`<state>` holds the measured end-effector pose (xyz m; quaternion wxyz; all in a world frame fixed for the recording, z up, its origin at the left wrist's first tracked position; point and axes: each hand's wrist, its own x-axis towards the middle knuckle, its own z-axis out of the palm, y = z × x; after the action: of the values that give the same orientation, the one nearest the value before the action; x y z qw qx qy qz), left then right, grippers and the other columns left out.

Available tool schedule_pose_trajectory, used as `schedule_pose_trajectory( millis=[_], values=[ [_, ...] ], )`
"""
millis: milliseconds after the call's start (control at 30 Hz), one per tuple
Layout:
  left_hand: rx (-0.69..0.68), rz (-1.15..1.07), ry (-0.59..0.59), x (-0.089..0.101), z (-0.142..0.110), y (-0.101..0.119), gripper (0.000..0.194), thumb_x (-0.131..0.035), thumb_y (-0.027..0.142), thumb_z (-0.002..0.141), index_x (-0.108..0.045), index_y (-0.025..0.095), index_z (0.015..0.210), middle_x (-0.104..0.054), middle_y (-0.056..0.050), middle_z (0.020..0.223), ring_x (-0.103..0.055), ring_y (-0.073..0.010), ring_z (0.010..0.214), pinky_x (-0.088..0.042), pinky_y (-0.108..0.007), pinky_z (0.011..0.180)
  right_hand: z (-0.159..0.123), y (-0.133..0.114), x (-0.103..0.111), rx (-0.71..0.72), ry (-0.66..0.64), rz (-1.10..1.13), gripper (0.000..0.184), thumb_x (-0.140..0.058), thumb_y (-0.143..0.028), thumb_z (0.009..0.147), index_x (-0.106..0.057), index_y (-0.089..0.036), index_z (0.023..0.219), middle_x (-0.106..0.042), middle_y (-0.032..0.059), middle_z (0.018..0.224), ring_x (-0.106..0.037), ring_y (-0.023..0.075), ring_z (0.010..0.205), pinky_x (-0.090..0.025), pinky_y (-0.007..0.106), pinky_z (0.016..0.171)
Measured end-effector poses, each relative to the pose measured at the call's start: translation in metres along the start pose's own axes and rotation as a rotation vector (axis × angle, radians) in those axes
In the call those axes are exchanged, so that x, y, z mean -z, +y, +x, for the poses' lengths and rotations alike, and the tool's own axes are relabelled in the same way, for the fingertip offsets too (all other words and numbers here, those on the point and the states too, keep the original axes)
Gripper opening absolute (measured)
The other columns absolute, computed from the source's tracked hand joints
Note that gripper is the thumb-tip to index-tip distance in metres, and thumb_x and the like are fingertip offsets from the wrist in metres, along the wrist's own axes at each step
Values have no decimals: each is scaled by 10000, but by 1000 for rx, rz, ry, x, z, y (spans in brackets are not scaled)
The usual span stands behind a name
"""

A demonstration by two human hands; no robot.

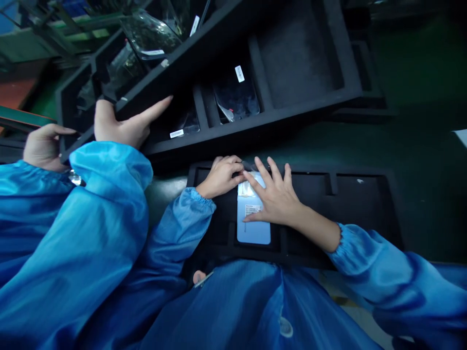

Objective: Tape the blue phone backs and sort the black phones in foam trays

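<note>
Pale-blue phone (255, 233) lies under my splayed, unclenched right hand (279, 197); left hand (223, 177), ten o'clock, grasp unclear; I'd press lightly.

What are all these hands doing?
One person's left hand has curled fingers by the far end of a light blue phone. Their right hand is spread over it, thumb near its printed label. The phone lies over the low black tray. On the left, a co-worker's two hands are at the edge of the bigger black tray, where dark panels with white stickers sit.
</note>
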<state>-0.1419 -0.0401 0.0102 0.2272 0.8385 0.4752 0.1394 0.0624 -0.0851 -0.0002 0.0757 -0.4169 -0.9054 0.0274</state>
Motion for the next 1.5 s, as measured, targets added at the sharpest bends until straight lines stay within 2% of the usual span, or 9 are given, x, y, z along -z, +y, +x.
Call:
schedule_pose_trajectory(
  millis=[267, 467, 700, 867, 933, 1100, 1267, 1433, 1500],
  values=[
    [12, -24, 26, -1, 0, -1, 203, -624, 360, 834, -607, 172, 760, -599, -39, 1008, -548, -202, 978, -320, -373, 862, 11, 24, -3, 24, 34, -36, 854, -510, -695, 829, -225, -217, 1477, -115, 171, 1489, -342, 317, 1199, -305, 480, 939],
    [-9, -41, 39, -2, 1, -1, 215, -617, 366, 840, -595, 172, 748, -599, -24, 1020, -547, -196, 991, -311, -375, 885, 6, 20, 5, 53, -83, 19, 1186, -645, -825, 572, -191, -215, 1482, 3, 176, 1500, -149, 390, 1307, -128, 625, 1001],
    [-7, -30, 39, -4, 0, -4, 227, -610, 388, 838, -604, 177, 755, -598, -28, 973, -549, -197, 970, -320, -370, 874, 14, 29, 4, 28, -88, 55, 897, -599, -653, 797, -178, -261, 1486, -111, 139, 1498, -316, 313, 1234, -287, 478, 957],
    [4, -22, 27, -3, 1, -3, 118, -606, 293, 831, -622, 177, 823, -604, -36, 1028, -546, -205, 997, -325, -376, 878, 13, 3, 0, -23, -72, 33, 1261, -619, -862, 541, -123, -207, 1497, 54, 176, 1498, -54, 456, 1313, -56, 694, 965],
    [8, -14, 29, -2, 1, -2, 84, -606, 250, 823, -628, 174, 854, -603, -39, 1060, -545, -205, 1007, -323, -380, 886, 14, -3, -1, -8, -41, -5, 1209, -640, -831, 568, -151, -225, 1494, 66, 158, 1502, -82, 448, 1306, -83, 677, 974],
    [17, -24, 33, -1, 1, -1, 246, -604, 394, 836, -619, 159, 764, -603, -39, 916, -554, -195, 900, -365, -345, 810, 17, 6, -3, 5, 12, 14, 912, -587, -643, 813, -132, -249, 1498, 16, 165, 1504, -326, 335, 1210, -277, 508, 961],
    [11, -28, 15, 0, 1, 0, 162, -603, 322, 840, -615, 170, 784, -607, -44, 1023, -549, -201, 989, -340, -368, 878, 4, 13, -2, 64, -14, 33, 1220, -688, -772, 588, -88, -230, 1501, 90, 165, 1498, -46, 424, 1339, -80, 655, 1006],
    [2, -20, 18, 0, 0, -1, 190, -610, 356, 839, -613, 180, 767, -600, -41, 1015, -538, -211, 1023, -323, -380, 901, -2, 29, -1, 117, -17, 13, 886, -600, -654, 797, -208, -246, 1479, 68, 150, 1504, -219, 346, 1312, -243, 520, 1008],
    [2, -25, 17, 0, 0, -1, 189, -618, 356, 835, -613, 179, 771, -599, -40, 1011, -537, -214, 1022, -325, -379, 900, -2, 31, -1, 111, -15, 22, 907, -612, -665, 780, -225, -229, 1474, 59, 158, 1503, -216, 351, 1312, -235, 532, 1009]
  ],
)
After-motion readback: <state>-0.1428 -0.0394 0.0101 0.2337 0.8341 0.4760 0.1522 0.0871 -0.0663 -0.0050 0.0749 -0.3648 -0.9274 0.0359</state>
